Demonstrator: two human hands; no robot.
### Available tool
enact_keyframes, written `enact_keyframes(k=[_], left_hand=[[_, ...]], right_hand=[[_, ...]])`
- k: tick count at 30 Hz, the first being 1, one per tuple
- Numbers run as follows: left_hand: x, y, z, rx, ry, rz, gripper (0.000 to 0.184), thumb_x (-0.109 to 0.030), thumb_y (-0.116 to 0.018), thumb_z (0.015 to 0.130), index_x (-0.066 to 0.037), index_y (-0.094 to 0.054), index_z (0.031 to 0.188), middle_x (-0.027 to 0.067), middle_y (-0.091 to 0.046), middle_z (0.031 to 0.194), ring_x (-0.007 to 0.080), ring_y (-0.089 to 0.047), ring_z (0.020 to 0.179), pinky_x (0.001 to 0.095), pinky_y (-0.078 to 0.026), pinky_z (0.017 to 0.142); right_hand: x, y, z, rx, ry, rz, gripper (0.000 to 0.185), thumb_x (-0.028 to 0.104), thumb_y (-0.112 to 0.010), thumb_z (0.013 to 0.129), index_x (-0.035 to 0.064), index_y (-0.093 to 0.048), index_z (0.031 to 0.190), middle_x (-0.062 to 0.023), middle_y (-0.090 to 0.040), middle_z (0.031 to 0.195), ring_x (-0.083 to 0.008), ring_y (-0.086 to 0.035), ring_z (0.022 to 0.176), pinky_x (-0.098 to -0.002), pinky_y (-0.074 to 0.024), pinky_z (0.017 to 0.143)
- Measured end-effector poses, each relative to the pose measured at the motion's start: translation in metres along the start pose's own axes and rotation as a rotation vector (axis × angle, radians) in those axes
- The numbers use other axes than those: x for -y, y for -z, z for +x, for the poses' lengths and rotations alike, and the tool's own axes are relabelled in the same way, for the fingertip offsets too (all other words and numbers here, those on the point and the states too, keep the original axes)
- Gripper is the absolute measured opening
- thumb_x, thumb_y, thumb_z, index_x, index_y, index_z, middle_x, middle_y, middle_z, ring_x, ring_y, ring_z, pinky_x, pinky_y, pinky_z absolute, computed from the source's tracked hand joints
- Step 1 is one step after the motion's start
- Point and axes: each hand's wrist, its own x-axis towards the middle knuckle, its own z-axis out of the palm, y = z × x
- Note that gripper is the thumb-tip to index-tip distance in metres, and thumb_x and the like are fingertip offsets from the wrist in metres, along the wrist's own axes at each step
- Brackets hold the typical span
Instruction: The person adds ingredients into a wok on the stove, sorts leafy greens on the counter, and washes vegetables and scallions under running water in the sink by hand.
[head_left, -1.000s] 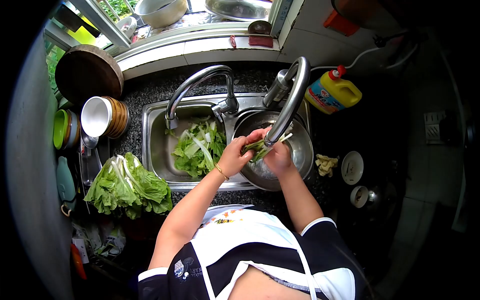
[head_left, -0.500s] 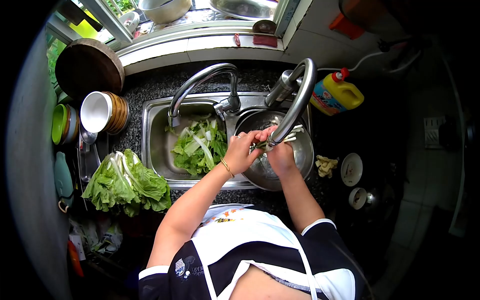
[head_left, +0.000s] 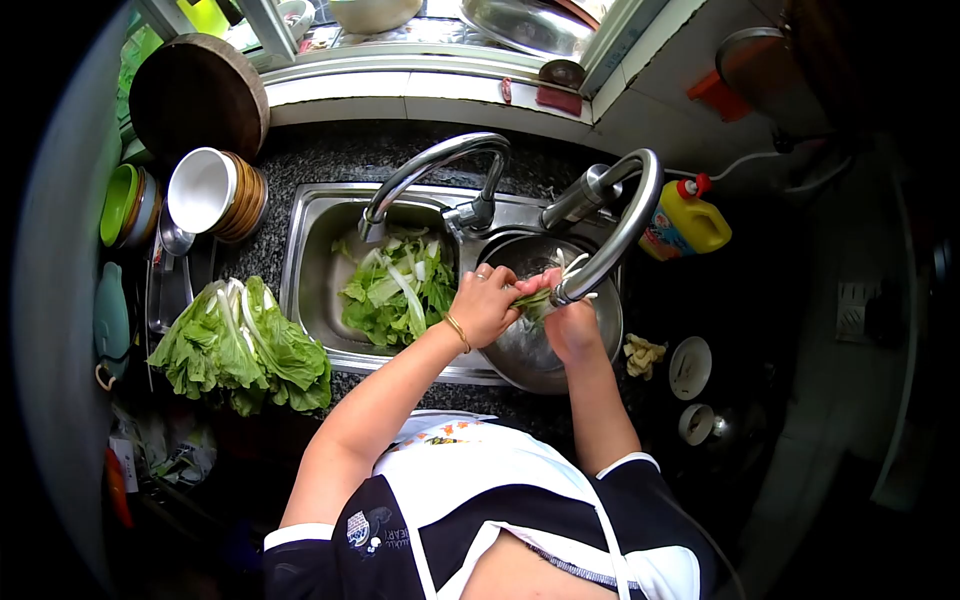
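Over a steel basin (head_left: 520, 362) in the right sink bowl, my left hand (head_left: 487, 304) has its fingers closed on the green part of a bunch of scallions (head_left: 537, 302). My right hand (head_left: 572, 328) is wrapped round the same bunch, nearer its white ends, which stick out past the faucet. The right faucet (head_left: 640, 200) arches directly above and hides part of my right hand and the scallions. Water lies in the basin. Torn leafy greens (head_left: 400, 290) fill part of the left sink bowl (head_left: 318, 290), beside my left wrist.
A leafy head of greens (head_left: 245, 345) lies on the counter to the left, below stacked bowls (head_left: 205, 190). The left faucet (head_left: 430, 150) curves over its bowl. A yellow detergent bottle (head_left: 690, 225) stands at right, with peeled ginger-like pieces (head_left: 642, 355) and small dishes (head_left: 690, 367) nearer me.
The camera view has shifted slightly. Both hands stay over the basin with the scallions, and the fingers of my left hand have moved a little along the bunch.
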Motion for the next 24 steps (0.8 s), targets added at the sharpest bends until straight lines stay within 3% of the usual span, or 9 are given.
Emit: enact_keyframes(k=[5,6,9,11,15,17,19,20,24], left_hand=[[-0.006,0.000,-0.018,-0.232,0.038,0.163,0.035,-0.022,-0.065,0.070,-0.010,-0.056,0.102,0.0090,-0.048,0.103,0.0289,-0.043,0.099,0.0390,-0.034,0.082],[-0.010,0.006,-0.020,-0.253,0.126,0.041,0.033,-0.023,-0.064,0.072,-0.008,-0.056,0.100,0.0102,-0.049,0.103,0.0279,-0.045,0.097,0.0378,-0.036,0.080],[-0.008,0.006,-0.021,-0.104,0.371,-0.329,0.028,-0.030,-0.056,0.082,-0.005,-0.057,0.094,0.0111,-0.054,0.096,0.0209,-0.054,0.080,0.0321,-0.045,0.069],[-0.012,0.002,-0.013,0.296,0.943,-1.331,0.030,-0.034,-0.049,0.087,-0.005,-0.057,0.088,0.0096,-0.058,0.088,0.0157,-0.055,0.070,0.0305,-0.048,0.065],[-0.020,-0.012,-0.002,0.267,1.161,-1.832,0.034,-0.034,-0.044,0.090,-0.001,-0.051,0.096,0.0106,-0.058,0.089,0.0186,-0.058,0.079,0.0299,-0.050,0.069],[-0.015,-0.021,0.002,0.249,1.161,-1.939,0.025,-0.023,-0.048,0.089,0.000,-0.048,0.099,0.0123,-0.057,0.094,0.0230,-0.059,0.083,0.0350,-0.051,0.076],[-0.014,-0.021,0.004,0.106,1.075,-1.890,0.016,-0.007,-0.051,0.085,0.000,-0.048,0.099,0.0137,-0.055,0.098,0.0257,-0.059,0.088,0.0413,-0.049,0.081],[-0.012,-0.019,0.007,0.084,1.135,-1.901,0.022,0.006,-0.050,0.080,0.000,-0.048,0.102,0.0138,-0.056,0.099,0.0264,-0.059,0.092,0.0437,-0.049,0.083],[-0.001,-0.028,0.005,0.170,0.967,-1.907,0.015,0.003,-0.052,0.080,-0.001,-0.054,0.094,0.0111,-0.061,0.094,0.0208,-0.063,0.081,0.0338,-0.054,0.071]], right_hand=[[-0.001,0.005,0.000,0.105,0.083,0.056,0.012,0.016,-0.043,0.090,0.0051,-0.048,0.092,-0.0084,-0.055,0.085,-0.0202,-0.053,0.089,-0.0351,-0.0383,0.087],[0.000,0.002,-0.001,0.052,0.145,-0.012,0.010,0.015,-0.045,0.089,0.0057,-0.048,0.088,-0.0086,-0.054,0.087,-0.0213,-0.052,0.090,-0.0362,-0.0382,0.088],[-0.004,-0.002,-0.003,0.017,0.232,-0.083,0.008,0.014,-0.049,0.086,0.0058,-0.048,0.086,-0.0067,-0.048,0.089,-0.0200,-0.051,0.089,-0.0358,-0.0383,0.087],[-0.012,0.000,-0.007,0.035,0.253,-0.042,0.009,0.013,-0.051,0.086,0.0053,-0.047,0.088,-0.0053,-0.044,0.087,-0.0167,-0.050,0.084,-0.0330,-0.0385,0.084],[-0.024,0.001,-0.018,-0.042,0.258,-0.178,0.007,0.011,-0.051,0.086,0.0072,-0.046,0.088,-0.0008,-0.040,0.073,-0.0121,-0.041,0.069,-0.0275,-0.0350,0.069],[-0.025,0.001,-0.023,-0.072,0.225,-0.209,0.012,0.012,-0.053,0.085,0.0093,-0.045,0.077,0.0009,-0.038,0.068,-0.0111,-0.038,0.065,-0.0261,-0.0325,0.066],[-0.026,0.006,-0.026,0.123,0.331,-0.245,0.023,0.013,-0.055,0.084,0.0105,-0.040,0.067,0.0005,-0.037,0.069,-0.0112,-0.039,0.064,-0.0266,-0.0328,0.068],[-0.028,0.011,-0.027,0.120,0.331,-0.247,0.023,0.013,-0.055,0.084,0.0105,-0.040,0.067,0.0005,-0.037,0.069,-0.0112,-0.039,0.064,-0.0266,-0.0328,0.068],[-0.043,0.031,-0.028,0.086,0.402,-0.279,0.023,0.006,-0.058,0.081,0.0095,-0.038,0.070,-0.0025,-0.047,0.069,-0.0125,-0.046,0.068,-0.0363,-0.0384,0.078]])
